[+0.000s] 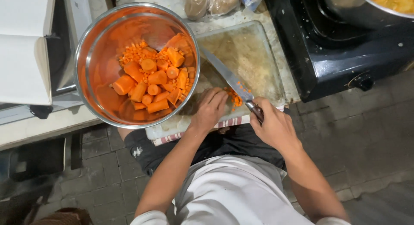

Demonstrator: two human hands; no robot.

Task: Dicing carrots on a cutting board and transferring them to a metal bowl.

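Note:
My right hand [272, 125] grips the dark handle of a long kitchen knife [228, 78], whose blade lies slanted across a clear cutting board [254, 56]. My left hand [210, 107] rests palm down on the board's near edge, fingers curled against a small heap of diced carrot [235, 97] beside the blade's heel. A steel bowl [92, 52] to the left overlaps the board and holds carrot chunks [157, 80] and fine carrot dice.
A black gas stove [345, 48] stands to the right with a pan of yellow food [390, 0] on it. Plastic bags [211, 1] lie behind the board. A striped cloth [228, 122] sits under the board. A white box [23, 44] is at the left.

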